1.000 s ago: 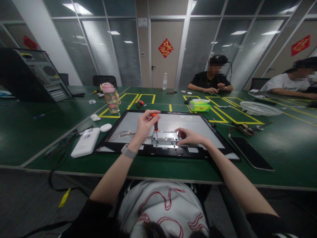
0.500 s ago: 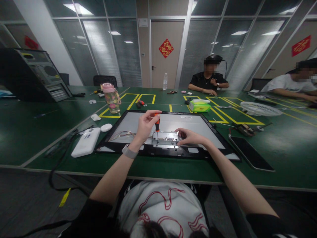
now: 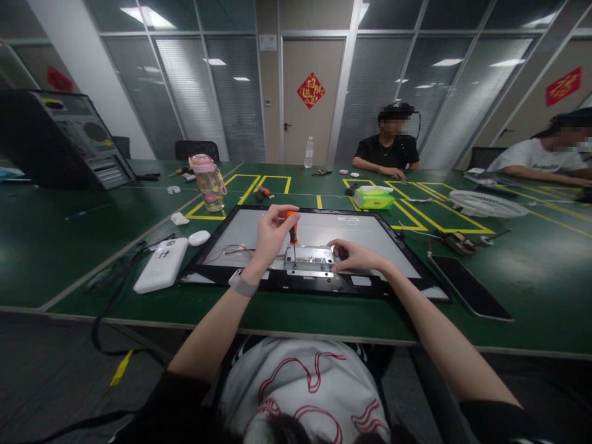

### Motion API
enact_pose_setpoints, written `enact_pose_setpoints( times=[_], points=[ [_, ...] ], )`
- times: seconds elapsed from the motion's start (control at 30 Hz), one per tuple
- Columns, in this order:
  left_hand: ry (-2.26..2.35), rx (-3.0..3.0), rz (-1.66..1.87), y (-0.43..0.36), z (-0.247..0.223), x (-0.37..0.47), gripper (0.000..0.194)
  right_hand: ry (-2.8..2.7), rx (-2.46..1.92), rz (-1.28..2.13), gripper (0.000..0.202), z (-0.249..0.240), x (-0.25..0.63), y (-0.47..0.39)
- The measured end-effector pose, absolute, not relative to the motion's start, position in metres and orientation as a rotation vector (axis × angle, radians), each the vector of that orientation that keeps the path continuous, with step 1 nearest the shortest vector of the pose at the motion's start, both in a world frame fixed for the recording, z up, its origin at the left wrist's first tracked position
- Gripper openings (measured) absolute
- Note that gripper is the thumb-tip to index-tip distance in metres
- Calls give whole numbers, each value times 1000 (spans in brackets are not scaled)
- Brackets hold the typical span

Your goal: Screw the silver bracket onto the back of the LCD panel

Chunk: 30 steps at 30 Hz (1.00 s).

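An orange and black screwdriver [image 3: 293,233] stands nearly upright, its handle gripped by the fingers of my left hand [image 3: 274,231]. Its tip meets the near left part of a silver metal bracket [image 3: 309,254]. My right hand [image 3: 354,254] closes thumb and fingers around the bracket's right end. Beneath both hands lies a flat display panel [image 3: 250,225] with a grey back and black frame. Thin wires [image 3: 231,250] run across the panel to the left of the bracket. Any screw under the tip is too small to make out.
Left of the panel are a white power bank [image 3: 161,266], a small white case [image 3: 198,238] and a pink-lidded bottle [image 3: 208,185]. A phone [image 3: 469,287] lies to the right. Beyond the panel stands a green tissue pack [image 3: 374,197]. Two people sit across the green table [image 3: 287,314].
The screwdriver handle tilts slightly differently in my left hand. My right hand stays on the bracket. Across the table, a person's raised hand has come down.
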<state>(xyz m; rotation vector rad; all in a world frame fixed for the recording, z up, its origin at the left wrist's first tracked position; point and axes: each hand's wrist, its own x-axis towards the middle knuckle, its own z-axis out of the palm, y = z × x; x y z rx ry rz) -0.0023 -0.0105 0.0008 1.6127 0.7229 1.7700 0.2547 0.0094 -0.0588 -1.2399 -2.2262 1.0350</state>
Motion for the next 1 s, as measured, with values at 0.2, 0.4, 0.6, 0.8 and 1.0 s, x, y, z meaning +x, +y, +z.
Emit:
enact_pose_setpoints(
  times=[0.2, 0.4, 0.6, 0.8, 1.0],
  points=[
    [685, 1570, 1761, -9, 1, -3, 16, -2228, -1243, 1039, 70, -58, 254, 9],
    [593, 1428, 1713, -5, -3, -5, 25, -2220, -1236, 1032, 70, -56, 253, 7],
    [618, 1463, 1689, -6, -2, -5, 25, -2208, -1258, 1045, 70, -54, 252, 6],
    [510, 1415, 1651, -7, 0, -3, 26, -2224, -1265, 1031, 71, -55, 253, 7],
    [590, 1488, 1623, -8, -1, -5, 22, -2226, -1250, 1032, 72, -58, 255, 9]
  ],
)
